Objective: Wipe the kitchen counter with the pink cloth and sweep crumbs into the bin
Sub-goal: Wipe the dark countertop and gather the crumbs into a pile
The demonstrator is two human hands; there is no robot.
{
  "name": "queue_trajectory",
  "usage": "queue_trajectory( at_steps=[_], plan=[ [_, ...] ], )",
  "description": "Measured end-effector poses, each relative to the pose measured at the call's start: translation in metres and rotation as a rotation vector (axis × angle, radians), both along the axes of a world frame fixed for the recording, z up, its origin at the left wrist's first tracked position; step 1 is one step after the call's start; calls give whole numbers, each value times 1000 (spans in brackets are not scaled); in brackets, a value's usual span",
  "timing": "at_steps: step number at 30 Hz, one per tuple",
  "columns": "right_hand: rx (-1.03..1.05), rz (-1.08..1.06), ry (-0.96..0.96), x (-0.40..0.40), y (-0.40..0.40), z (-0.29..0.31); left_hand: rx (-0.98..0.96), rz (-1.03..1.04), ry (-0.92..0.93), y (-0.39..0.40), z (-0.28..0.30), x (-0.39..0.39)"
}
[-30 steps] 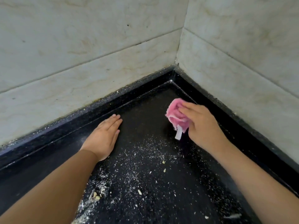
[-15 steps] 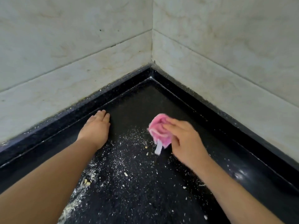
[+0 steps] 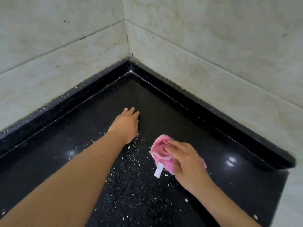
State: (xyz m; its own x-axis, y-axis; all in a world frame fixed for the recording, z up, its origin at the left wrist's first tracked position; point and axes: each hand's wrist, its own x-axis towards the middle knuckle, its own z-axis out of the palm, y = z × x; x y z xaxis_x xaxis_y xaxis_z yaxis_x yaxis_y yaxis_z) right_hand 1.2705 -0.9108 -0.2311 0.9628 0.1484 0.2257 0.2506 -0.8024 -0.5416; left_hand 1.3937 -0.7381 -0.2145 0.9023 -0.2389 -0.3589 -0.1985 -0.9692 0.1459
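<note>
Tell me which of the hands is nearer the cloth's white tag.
Right. The right hand grips the pink cloth just beside its white tag; the left hand rests flat on the counter, farther back.

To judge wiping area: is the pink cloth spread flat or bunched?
Bunched: the cloth sits crumpled under the right hand, tag sticking out.

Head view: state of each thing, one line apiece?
pink cloth: bunched, pressed on the counter under the right hand.
white tag: sticks out of the cloth, lying on the counter.
right hand: grips the cloth.
left hand: flat on the counter, fingers straight.
counter: black, glossy, partly dirty.
crumbs: scattered between the forearms.
</note>
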Motion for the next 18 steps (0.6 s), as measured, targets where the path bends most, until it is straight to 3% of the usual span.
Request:
queue_trajectory(
  at_steps=[3, 7, 10, 13, 18],
  plan=[
    [25, 9, -47, 24, -7, 14, -2, 7, 31, -3, 6, -1],
    [-196, -150, 39, 74, -52, 5, 23, 21, 27, -6, 8, -2],
    [-346, -198, 29, 48, -68, -11, 7, 25, 31, -5, 6, -2],
    [-237, -247, -65, 2, -54, -14, 26, 18, 54, -4, 10, -1],
    [44, -53, -31, -22, -16, 6, 138, -10, -34, -15, 16, -6]
  ],
)
